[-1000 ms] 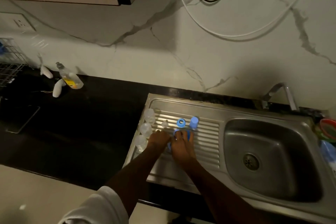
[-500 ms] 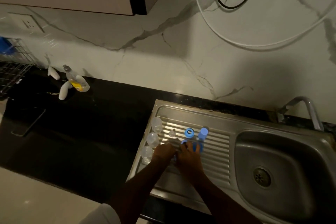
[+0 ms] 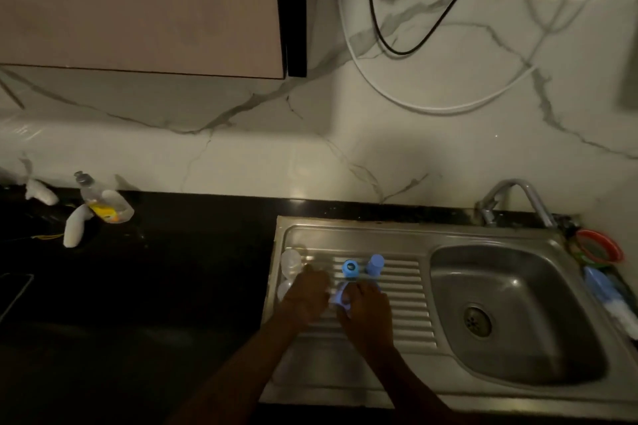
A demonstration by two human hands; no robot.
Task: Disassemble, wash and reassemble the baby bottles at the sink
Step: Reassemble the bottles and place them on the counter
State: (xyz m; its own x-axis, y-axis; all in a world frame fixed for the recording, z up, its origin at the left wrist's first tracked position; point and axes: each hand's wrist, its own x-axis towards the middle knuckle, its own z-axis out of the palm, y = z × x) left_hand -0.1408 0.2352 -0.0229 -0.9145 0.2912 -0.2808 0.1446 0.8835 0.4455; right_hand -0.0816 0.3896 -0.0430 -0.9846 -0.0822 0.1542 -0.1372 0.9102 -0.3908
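Dim light falls on a white marble-veined wall (image 3: 241, 148). A beige cabinet (image 3: 138, 3) hangs upper left; black and white cables (image 3: 397, 48) loop down above the dark table (image 3: 172, 269).

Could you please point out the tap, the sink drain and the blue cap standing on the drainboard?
Tap (image 3: 511, 191), head view, top of its curved spout.
Drain (image 3: 477, 321), head view, centre of the strainer.
Blue cap (image 3: 375, 264), head view, its side wall.

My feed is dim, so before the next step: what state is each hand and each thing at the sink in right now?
left hand: over the drainboard, grasp unclear
right hand: holds a pale blue part
blue ring: standing on the drainboard, free
blue cap: upright on the drainboard, free
clear bottle: on the drainboard's left edge
tap: no water running
basin: dry-looking, nothing in it
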